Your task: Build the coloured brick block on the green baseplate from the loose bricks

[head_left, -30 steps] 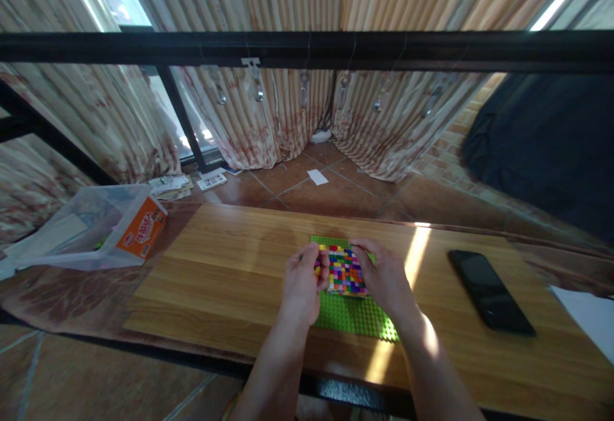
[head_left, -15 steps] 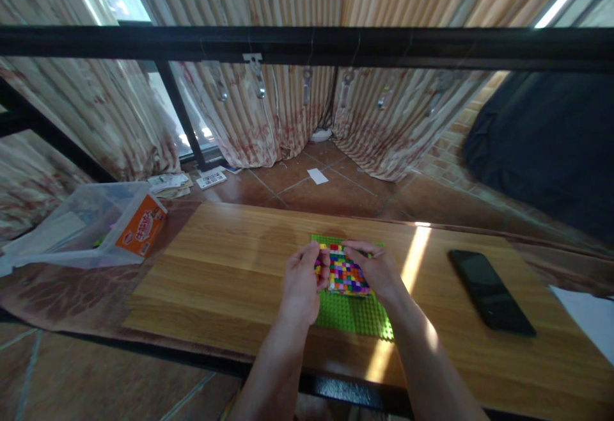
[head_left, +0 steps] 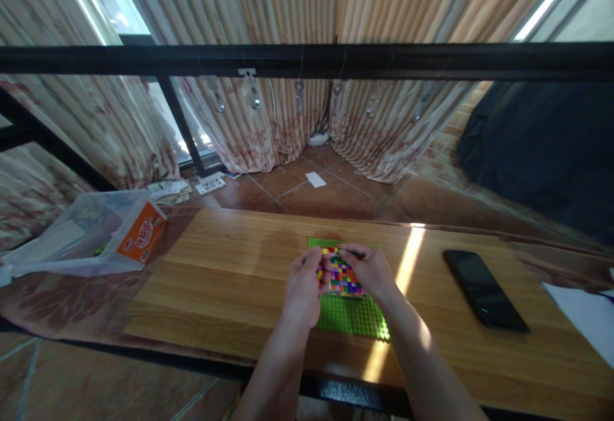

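A block built of small many-coloured toy bricks rests on a studded green baseplate. My left hand is closed at the block's left side, with yellow and purple toy bricks showing between its fingers. At the far edge of the block, by the yellow and red row, the fingers and thumb of my right hand are pinched together. Whatever sits between those right fingertips is too small and covered to make out. Both hands partly hide the block and the baseplate's far half.
The wooden tabletop carries a black phone at right, beside white paper. A clear plastic bin with an orange label stands at far left. A black rail crosses in front of curtains.
My right fingertips have shifted left along the block's far edge, closer to my left hand. The left hand keeps its place at the block's left side. The view has tilted slightly.
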Action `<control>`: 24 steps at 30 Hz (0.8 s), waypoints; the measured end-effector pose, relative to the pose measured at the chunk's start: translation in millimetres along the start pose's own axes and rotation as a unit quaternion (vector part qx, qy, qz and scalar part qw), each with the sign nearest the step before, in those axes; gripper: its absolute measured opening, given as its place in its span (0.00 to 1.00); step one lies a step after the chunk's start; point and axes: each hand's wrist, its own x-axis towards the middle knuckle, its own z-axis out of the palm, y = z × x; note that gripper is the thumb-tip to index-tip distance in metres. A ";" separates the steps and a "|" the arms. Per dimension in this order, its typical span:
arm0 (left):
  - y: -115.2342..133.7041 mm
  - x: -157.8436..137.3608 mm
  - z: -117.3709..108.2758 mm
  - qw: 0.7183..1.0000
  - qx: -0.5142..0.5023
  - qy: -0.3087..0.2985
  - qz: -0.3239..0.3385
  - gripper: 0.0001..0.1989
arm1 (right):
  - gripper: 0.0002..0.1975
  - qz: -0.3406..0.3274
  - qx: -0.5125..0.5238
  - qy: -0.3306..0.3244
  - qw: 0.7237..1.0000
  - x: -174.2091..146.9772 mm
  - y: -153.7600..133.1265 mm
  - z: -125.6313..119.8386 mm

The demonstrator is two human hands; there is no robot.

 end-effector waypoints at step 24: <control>-5.8 -5.7 6.6 0.997 0.074 -0.033 0.009 0.17 | 0.07 -0.161 0.050 -0.046 0.985 -33.5 -45.3 -7.5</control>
